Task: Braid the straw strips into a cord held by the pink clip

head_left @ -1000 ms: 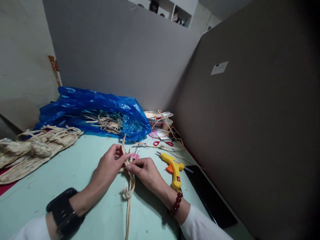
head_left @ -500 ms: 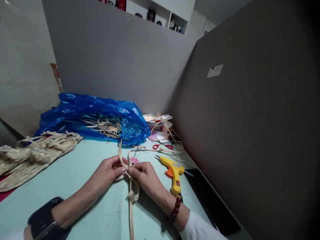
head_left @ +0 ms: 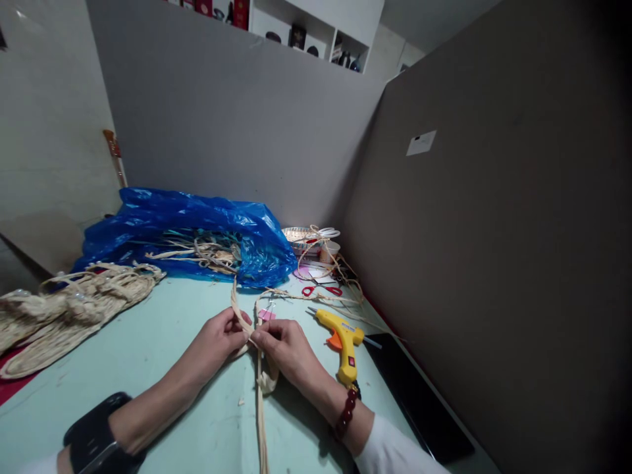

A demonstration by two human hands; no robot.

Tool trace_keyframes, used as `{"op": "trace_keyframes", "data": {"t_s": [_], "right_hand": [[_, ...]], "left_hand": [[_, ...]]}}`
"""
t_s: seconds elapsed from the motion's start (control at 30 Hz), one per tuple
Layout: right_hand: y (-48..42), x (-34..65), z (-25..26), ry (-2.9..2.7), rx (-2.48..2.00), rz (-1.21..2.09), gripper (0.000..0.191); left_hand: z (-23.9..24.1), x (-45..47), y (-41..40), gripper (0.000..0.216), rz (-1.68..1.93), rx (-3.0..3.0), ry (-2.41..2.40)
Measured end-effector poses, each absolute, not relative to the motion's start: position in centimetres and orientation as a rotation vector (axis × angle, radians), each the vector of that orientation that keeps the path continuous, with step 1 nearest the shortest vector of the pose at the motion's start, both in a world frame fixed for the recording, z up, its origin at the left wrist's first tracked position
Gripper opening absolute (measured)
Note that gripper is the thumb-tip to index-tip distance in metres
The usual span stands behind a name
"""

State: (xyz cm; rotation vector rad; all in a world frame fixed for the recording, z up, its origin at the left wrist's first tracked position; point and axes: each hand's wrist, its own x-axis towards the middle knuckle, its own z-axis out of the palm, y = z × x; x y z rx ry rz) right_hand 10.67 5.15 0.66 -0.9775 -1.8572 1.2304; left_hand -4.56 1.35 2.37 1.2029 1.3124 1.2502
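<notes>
Pale straw-like strands (head_left: pixel 261 421) run up the middle of the light green table, with a pink binder clip (head_left: pixel 267 315) at their far end. My left hand (head_left: pixel 224 334) pinches a strand whose free end sticks up above the fingers. Close beside it, my right hand (head_left: pixel 282 342) is closed on the same strand, thumb and forefinger pressed together where it crosses the long ones. Below the right hand hangs a curled loop of strand (head_left: pixel 268 382). The crossing itself is partly hidden by my fingertips.
A yellow glue gun (head_left: pixel 345 339) lies right of my hands, near a black flat panel (head_left: pixel 419 401). Red-handled scissors (head_left: pixel 322 289) lie farther back. A blue plastic bag (head_left: pixel 266 240) holds loose strands. Woven straw sandals (head_left: pixel 83 306) sit at left; grey partitions (head_left: pixel 237 118) enclose the table.
The loop under my right hand has drawn up smaller and closer to the fingers. Both hands keep their pinch at nearly the same spot. The view has shifted slightly.
</notes>
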Motion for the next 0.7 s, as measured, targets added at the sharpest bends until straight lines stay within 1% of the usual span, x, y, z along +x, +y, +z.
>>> {"op": "trace_keyframes", "data": {"t_s": [0.23, 0.53, 0.7], "right_hand": [[4.6, 10.6, 1.2, -1.903, -1.012, 1.147, 0.021], [3.9, 10.3, 2.1, -1.897, -1.120, 1.034, 0.017], [3.7, 10.0, 2.3, -1.892, -1.155, 0.994, 0.017]], "left_hand": [[2.1, -4.2, 1.4, 0.024, 1.234, 1.379, 1.424], [1.3, -4.1, 1.8, 0.017, 1.178, 1.507, 1.548], [1.9, -3.7, 1.5, 0.011, 1.126, 1.551, 1.622]]}}
